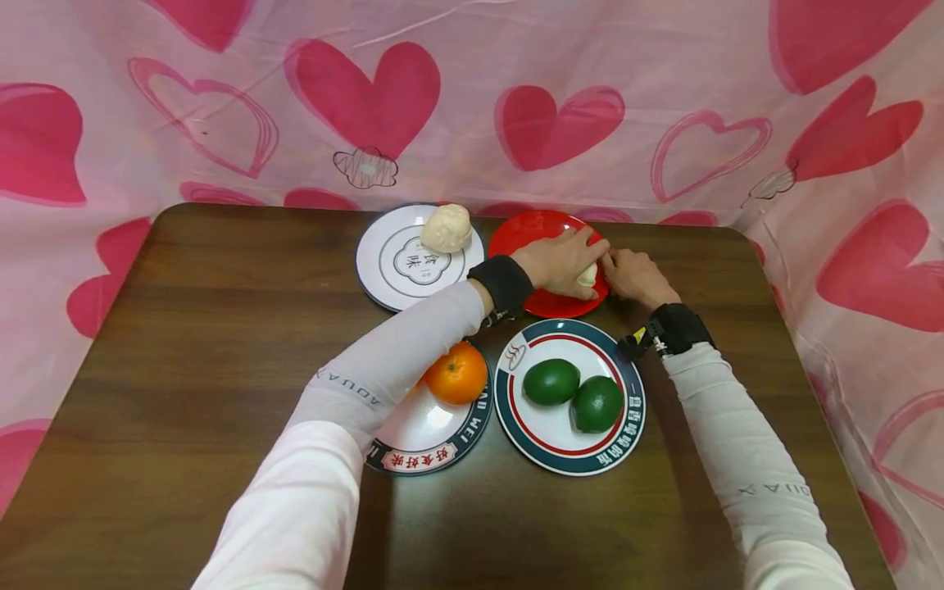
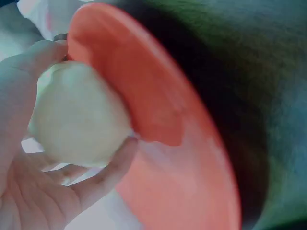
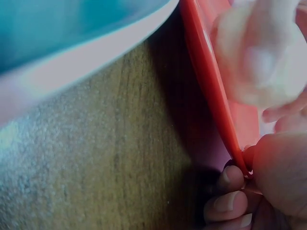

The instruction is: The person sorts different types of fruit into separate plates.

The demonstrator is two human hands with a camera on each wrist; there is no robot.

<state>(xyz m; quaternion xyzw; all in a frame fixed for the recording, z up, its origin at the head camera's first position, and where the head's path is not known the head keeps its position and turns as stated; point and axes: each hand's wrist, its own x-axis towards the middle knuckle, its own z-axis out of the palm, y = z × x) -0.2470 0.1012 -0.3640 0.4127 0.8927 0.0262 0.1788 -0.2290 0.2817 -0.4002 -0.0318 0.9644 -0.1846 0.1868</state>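
Observation:
My left hand (image 1: 562,260) reaches over the red plate (image 1: 544,306) and grips a round cream-coloured bun (image 2: 79,115). Thumb and fingers curl around the bun's sides in the left wrist view. In the head view the hand hides most of this bun. At the plate's right edge my right hand (image 1: 638,277) pinches the rim, thumb above and curled fingers below, as the right wrist view shows. That rim is tilted up off the table in the right wrist view. A second cream bun (image 1: 447,229) sits on a white plate (image 1: 383,270) to the left.
Two green limes (image 1: 551,382) lie on a blue-rimmed plate (image 1: 568,459) in front of the red one. An orange (image 1: 459,374) rests on another plate (image 1: 431,434), partly covered by my left sleeve. A heart-patterned cloth (image 1: 472,106) hangs behind the wooden table (image 1: 221,344).

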